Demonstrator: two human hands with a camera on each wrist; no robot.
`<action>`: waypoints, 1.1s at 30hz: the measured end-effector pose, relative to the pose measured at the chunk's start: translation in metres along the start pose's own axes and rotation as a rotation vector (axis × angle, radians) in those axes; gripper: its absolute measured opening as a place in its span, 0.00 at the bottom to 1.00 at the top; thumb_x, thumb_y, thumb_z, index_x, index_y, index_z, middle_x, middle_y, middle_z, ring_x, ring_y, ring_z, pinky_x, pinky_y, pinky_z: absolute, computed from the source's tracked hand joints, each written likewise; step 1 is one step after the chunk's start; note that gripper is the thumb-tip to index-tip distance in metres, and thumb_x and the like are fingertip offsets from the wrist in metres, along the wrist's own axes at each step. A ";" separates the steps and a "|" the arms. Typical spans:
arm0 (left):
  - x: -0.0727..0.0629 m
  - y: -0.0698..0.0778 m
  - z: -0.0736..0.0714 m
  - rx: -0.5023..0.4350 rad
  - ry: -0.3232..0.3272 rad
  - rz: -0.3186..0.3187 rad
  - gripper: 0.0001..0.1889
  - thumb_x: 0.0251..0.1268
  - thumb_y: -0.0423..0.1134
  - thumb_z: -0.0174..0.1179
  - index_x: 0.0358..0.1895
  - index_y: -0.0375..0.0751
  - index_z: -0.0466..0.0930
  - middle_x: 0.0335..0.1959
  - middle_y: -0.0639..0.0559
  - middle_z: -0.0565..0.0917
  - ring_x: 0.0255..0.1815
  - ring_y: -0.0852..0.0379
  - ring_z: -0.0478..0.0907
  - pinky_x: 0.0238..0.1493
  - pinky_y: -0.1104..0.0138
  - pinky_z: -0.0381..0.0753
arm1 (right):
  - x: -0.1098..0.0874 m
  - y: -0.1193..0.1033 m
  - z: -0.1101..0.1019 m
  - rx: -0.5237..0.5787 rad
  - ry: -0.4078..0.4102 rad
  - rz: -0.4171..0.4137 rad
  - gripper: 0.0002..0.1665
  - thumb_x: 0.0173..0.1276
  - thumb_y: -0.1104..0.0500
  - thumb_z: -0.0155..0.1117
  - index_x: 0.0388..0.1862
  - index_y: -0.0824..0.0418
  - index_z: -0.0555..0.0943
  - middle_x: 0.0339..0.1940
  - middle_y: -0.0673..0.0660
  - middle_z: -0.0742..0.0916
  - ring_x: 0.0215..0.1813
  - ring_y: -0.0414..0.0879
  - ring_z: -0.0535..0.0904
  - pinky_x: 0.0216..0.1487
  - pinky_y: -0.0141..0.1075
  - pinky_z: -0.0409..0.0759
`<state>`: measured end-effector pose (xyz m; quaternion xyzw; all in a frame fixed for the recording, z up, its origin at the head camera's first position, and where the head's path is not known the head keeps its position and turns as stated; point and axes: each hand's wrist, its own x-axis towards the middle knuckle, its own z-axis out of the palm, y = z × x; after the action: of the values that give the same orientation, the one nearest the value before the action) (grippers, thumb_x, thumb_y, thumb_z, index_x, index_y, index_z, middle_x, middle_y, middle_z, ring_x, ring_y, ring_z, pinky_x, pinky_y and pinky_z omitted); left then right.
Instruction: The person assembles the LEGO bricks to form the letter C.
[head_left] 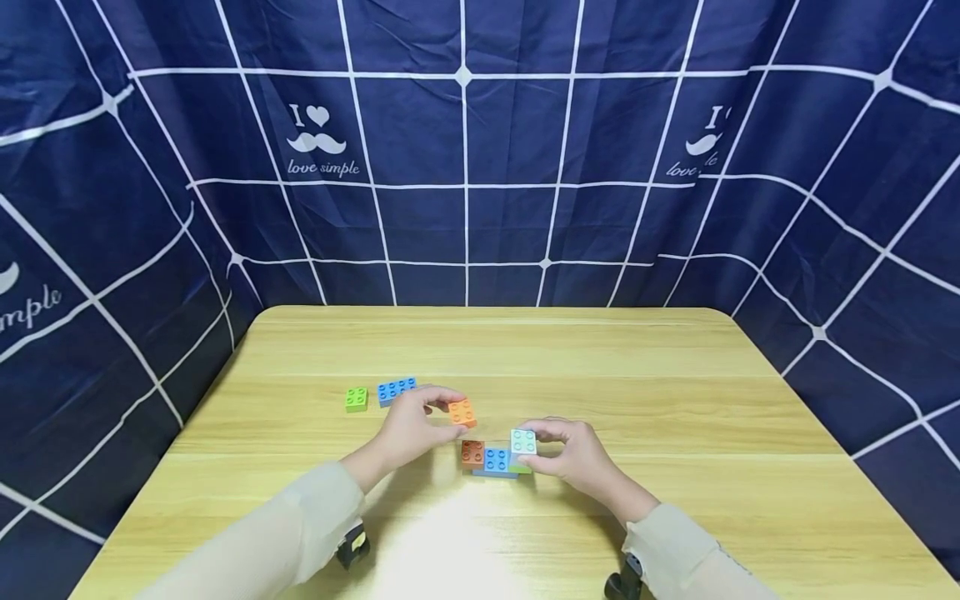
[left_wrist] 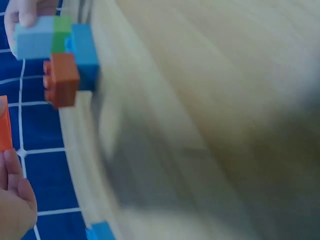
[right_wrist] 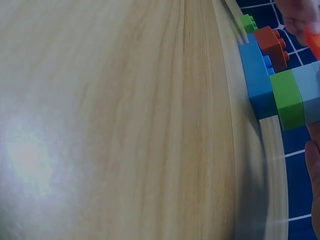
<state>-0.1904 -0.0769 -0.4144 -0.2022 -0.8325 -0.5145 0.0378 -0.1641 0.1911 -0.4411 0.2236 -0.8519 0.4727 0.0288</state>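
My left hand (head_left: 414, 427) pinches a bright orange building brick (head_left: 462, 412) between thumb and fingers, held above the table. Just below and to its right stands a small stack. A long blue brick (head_left: 496, 461) forms its base, with a reddish-brown brick (head_left: 472, 452) on its left end and a green brick (right_wrist: 287, 100) on its right end. On top of the green one sits a pale blue brick (head_left: 523, 442), which my right hand (head_left: 576, 457) grips from the right. Blue studs show between the two ends. In the left wrist view the orange brick is cut by the frame edge.
Further left on the wooden table (head_left: 600, 358) lie a small green brick (head_left: 356, 400) and another long blue brick (head_left: 396, 390), the latter partly behind my left hand. A dark blue curtain with white lines (head_left: 510, 133) hangs behind the table and along its sides.
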 end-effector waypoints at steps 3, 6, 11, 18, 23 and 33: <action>0.004 0.009 0.005 0.000 -0.060 0.042 0.19 0.45 0.33 0.74 0.44 0.42 0.84 0.38 0.57 0.83 0.41 0.54 0.76 0.46 0.53 0.75 | 0.000 0.001 0.000 0.003 0.000 0.001 0.20 0.52 0.55 0.77 0.46 0.53 0.85 0.46 0.50 0.86 0.44 0.47 0.82 0.48 0.47 0.80; 0.009 0.018 0.010 0.012 -0.110 0.074 0.19 0.45 0.33 0.74 0.45 0.42 0.84 0.39 0.57 0.83 0.41 0.55 0.77 0.46 0.55 0.75 | 0.000 0.001 0.000 0.006 0.000 0.006 0.20 0.52 0.55 0.77 0.46 0.53 0.85 0.46 0.50 0.86 0.44 0.49 0.82 0.47 0.48 0.80; 0.016 0.029 0.021 -0.005 -0.194 0.106 0.19 0.46 0.35 0.74 0.45 0.42 0.84 0.38 0.58 0.83 0.41 0.55 0.77 0.46 0.54 0.75 | 0.000 0.001 -0.001 -0.001 -0.001 0.018 0.21 0.52 0.54 0.77 0.46 0.55 0.84 0.46 0.54 0.86 0.45 0.51 0.82 0.47 0.49 0.80; 0.020 0.038 0.035 0.032 -0.296 0.129 0.18 0.46 0.34 0.74 0.44 0.43 0.85 0.39 0.60 0.83 0.40 0.61 0.75 0.48 0.55 0.75 | 0.002 0.005 0.000 -0.037 0.010 -0.046 0.21 0.52 0.55 0.77 0.45 0.61 0.85 0.43 0.52 0.87 0.42 0.46 0.83 0.49 0.49 0.79; 0.021 0.040 0.038 0.054 -0.316 0.133 0.17 0.46 0.33 0.74 0.43 0.42 0.84 0.39 0.59 0.83 0.40 0.61 0.75 0.48 0.55 0.76 | 0.003 0.004 0.000 -0.033 0.011 -0.037 0.21 0.51 0.56 0.77 0.45 0.60 0.85 0.41 0.50 0.88 0.41 0.44 0.82 0.49 0.48 0.79; 0.025 0.043 0.042 0.119 -0.337 0.163 0.17 0.45 0.36 0.75 0.42 0.42 0.85 0.35 0.60 0.82 0.39 0.59 0.76 0.46 0.58 0.77 | 0.003 0.002 -0.002 -0.008 0.000 -0.013 0.21 0.51 0.57 0.77 0.45 0.60 0.85 0.42 0.51 0.87 0.40 0.42 0.83 0.48 0.50 0.79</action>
<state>-0.1912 -0.0162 -0.3912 -0.3497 -0.8367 -0.4186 -0.0487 -0.1681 0.1932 -0.4409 0.2289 -0.8524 0.4690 0.0329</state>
